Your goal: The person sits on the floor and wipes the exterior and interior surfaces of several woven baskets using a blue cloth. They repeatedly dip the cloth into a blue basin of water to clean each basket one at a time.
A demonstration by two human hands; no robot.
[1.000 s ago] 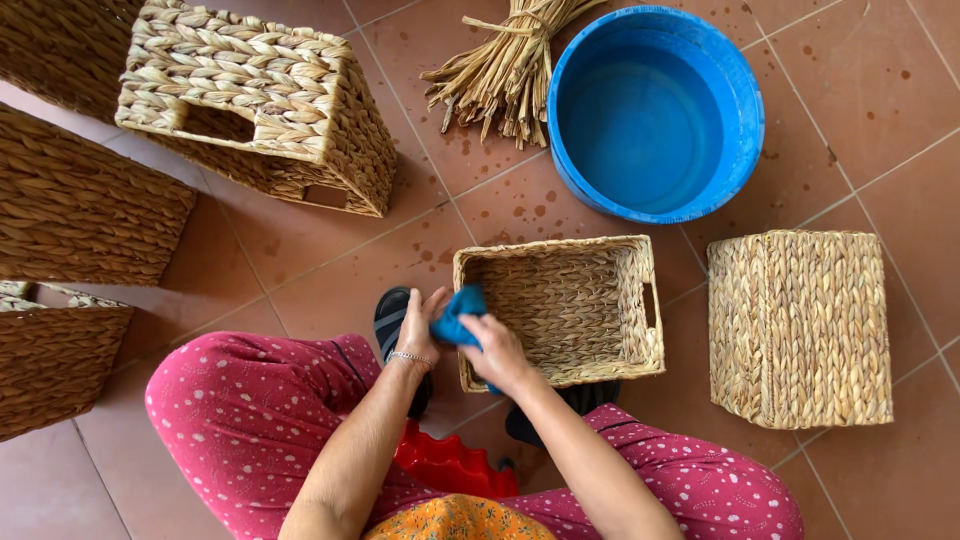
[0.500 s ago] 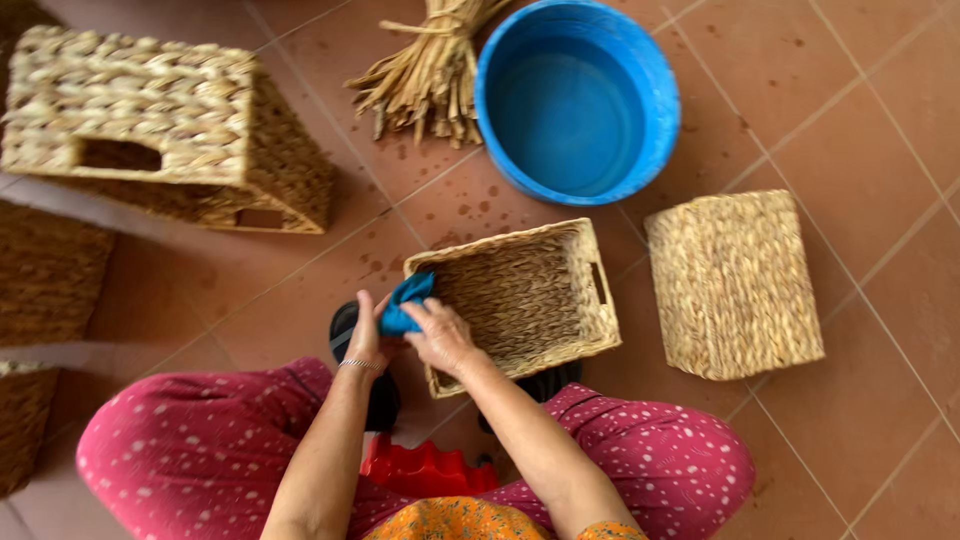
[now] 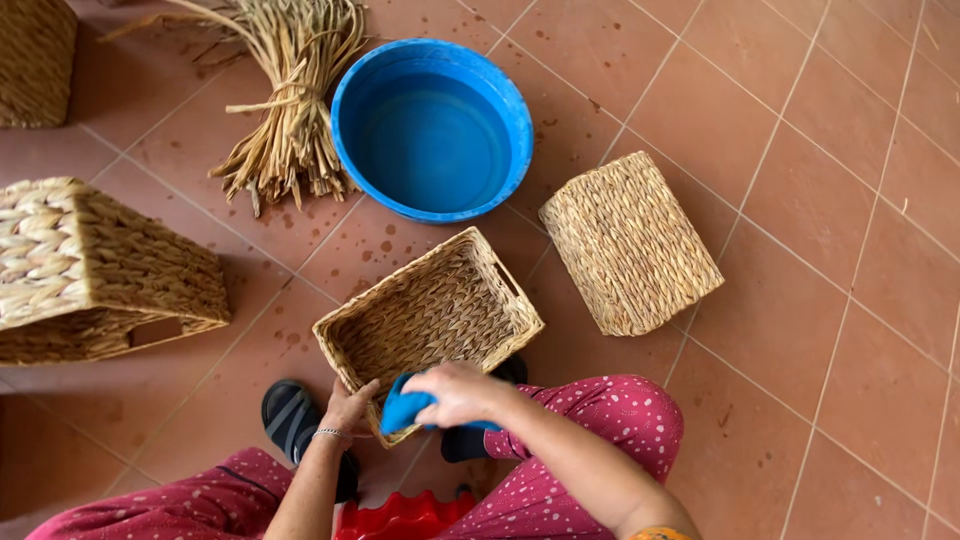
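You're in a home basket-weaving workshop: woven baskets [image 3: 630,245] on a terracotta tiled floor [image 3: 820,200], dried reed bundle [image 3: 290,110], blue basin [image 3: 432,130].

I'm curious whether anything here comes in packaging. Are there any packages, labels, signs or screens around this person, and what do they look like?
None in view: no packages, labels, signs or screens.
Only containers show: an open woven basket at the hands, a second one upside down to its right, larger ones at the left edge, and a round blue basin on the tiled floor.
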